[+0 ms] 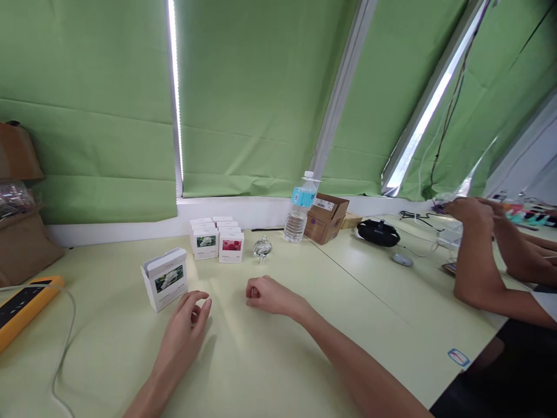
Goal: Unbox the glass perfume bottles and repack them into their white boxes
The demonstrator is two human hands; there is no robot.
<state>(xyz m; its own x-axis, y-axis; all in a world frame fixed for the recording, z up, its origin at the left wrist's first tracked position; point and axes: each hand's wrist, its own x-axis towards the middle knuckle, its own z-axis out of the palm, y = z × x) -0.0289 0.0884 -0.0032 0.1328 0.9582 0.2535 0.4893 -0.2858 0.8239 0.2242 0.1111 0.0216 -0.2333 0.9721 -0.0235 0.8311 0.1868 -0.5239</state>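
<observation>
My left hand [186,325] hovers low over the table, fingers loosely curved and apart, with nothing seen in them. Just beyond its fingertips stands a white box [165,280] with a white-flower picture, its top flap partly raised. To the right, my right hand [272,295] is closed, fingers curled in; whatever they may hold is hidden. Past the right hand stands a faceted clear glass piece [262,248] on a short neck. Behind both hands are two rows of small white boxes, the front ones showing a white flower [206,242] and a red flower [231,246].
A water bottle [300,209] and a brown cardboard box [325,218] stand by the sill. Farther right are a black pouch-like item [378,232], a mouse [402,259] and another person's arms [483,255]. An orange power strip [28,305] with a white cable lies left.
</observation>
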